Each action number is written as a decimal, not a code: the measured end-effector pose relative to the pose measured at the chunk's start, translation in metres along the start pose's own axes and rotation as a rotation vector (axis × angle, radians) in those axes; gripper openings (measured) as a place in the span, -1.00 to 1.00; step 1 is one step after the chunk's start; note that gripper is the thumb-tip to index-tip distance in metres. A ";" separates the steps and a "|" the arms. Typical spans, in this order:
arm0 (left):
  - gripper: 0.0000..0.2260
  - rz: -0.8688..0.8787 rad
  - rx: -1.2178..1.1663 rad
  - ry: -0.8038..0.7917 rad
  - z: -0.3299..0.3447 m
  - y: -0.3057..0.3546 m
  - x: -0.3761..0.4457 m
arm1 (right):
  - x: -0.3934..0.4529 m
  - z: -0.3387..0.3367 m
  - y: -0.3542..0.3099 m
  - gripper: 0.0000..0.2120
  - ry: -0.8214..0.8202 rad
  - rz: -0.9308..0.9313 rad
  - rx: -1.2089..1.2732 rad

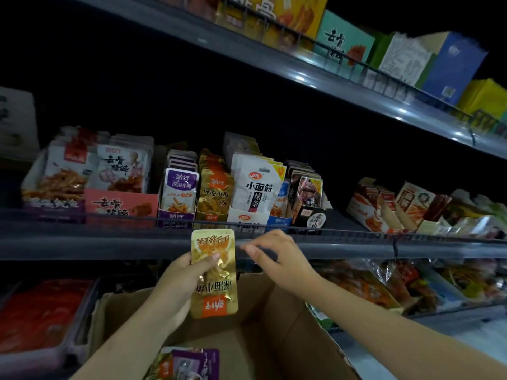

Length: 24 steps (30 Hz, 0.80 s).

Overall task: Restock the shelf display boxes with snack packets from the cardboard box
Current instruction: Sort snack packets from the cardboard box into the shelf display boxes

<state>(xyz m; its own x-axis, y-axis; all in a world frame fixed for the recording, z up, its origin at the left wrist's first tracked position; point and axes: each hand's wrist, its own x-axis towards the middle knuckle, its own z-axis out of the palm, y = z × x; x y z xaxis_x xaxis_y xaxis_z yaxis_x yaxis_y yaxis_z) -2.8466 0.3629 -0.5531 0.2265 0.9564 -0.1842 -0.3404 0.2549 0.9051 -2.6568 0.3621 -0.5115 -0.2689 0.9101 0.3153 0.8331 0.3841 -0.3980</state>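
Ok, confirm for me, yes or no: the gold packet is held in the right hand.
No, the left hand grips the gold packet, while the right hand hovers beside it holding nothing.

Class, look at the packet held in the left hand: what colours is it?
Shiny gold with an orange band; the head view shows the packet best.
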 end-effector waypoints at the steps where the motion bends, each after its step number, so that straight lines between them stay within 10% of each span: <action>1: -0.83 0.008 -0.051 0.016 -0.003 0.003 0.001 | 0.001 0.002 -0.007 -0.73 -0.037 0.025 0.054; 12: -0.83 0.081 -0.516 0.060 -0.027 0.028 0.007 | 0.040 0.012 -0.051 -0.88 -0.188 0.232 0.252; 24: -0.81 0.082 -0.248 0.139 -0.039 0.032 0.029 | 0.078 -0.006 -0.054 -0.81 -0.074 0.378 0.613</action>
<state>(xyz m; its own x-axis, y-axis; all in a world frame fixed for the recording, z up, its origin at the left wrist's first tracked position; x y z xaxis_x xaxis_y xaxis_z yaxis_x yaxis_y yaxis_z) -2.8865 0.4048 -0.5447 0.0678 0.9813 -0.1801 -0.5693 0.1863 0.8008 -2.7199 0.4111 -0.4607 -0.0666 0.9977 0.0101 0.4606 0.0397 -0.8867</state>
